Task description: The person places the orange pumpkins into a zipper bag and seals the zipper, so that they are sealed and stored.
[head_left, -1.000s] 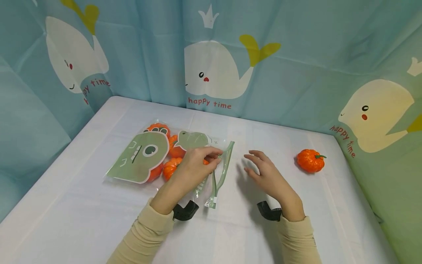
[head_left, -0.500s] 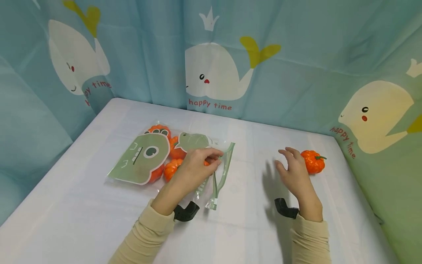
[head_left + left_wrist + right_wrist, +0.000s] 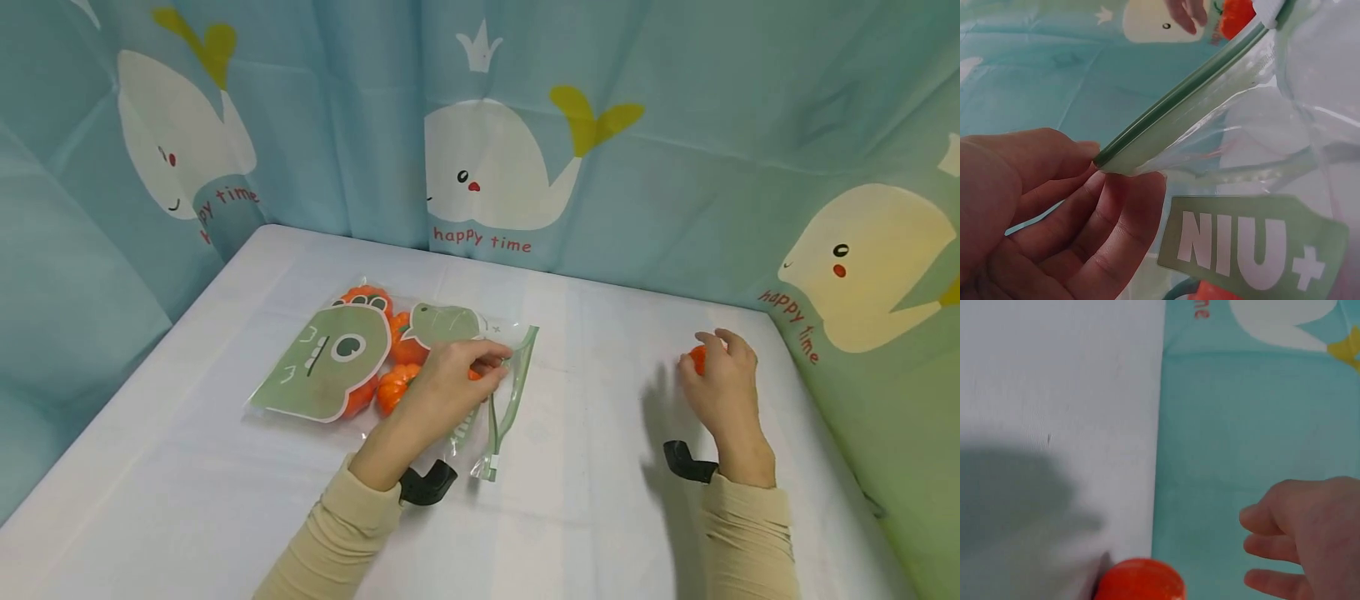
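Note:
On the left half of the table lies a clear zip bag (image 3: 300, 379) with a green cartoon monster print and several orange toy pumpkins (image 3: 396, 385) inside. My left hand (image 3: 442, 387) pinches the bag's upper layer by its green zip edge (image 3: 1172, 103), between thumb and fingers, and the mouth gapes. Far to the right, my right hand (image 3: 723, 396) hovers over a loose orange toy pumpkin (image 3: 698, 357), covering most of it in the head view. Its fingers are spread and bent a little; in the right wrist view they stand apart from the pumpkin (image 3: 1141, 581).
A white cloth covers the table (image 3: 592, 467). Blue-green curtains (image 3: 675, 200) with whale prints hang along the back and both sides. A white zip slider (image 3: 493, 461) sits at the near end of the bag's mouth.
My right hand has moved right, from beside the bag's mouth to over the loose pumpkin. The left hand keeps its pinch on the bag's edge, almost unmoved.

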Available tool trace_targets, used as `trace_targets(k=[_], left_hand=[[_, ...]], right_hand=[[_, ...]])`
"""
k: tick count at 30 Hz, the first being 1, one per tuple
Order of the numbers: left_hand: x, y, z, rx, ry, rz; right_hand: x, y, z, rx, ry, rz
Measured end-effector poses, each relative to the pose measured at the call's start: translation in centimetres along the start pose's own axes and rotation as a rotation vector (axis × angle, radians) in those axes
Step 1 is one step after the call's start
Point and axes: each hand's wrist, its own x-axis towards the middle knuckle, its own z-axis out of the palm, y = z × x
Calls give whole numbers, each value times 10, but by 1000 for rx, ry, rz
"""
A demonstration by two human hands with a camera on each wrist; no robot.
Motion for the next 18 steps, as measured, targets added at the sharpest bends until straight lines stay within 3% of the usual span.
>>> trace_targets(k=[7,18], left_hand=[[0,-1,0,4,1,-33],[1,0,0,0,-7,-27]], right_hand=[[10,15,1,-78,-45,90],[11,36,21,-139,-105,117]])
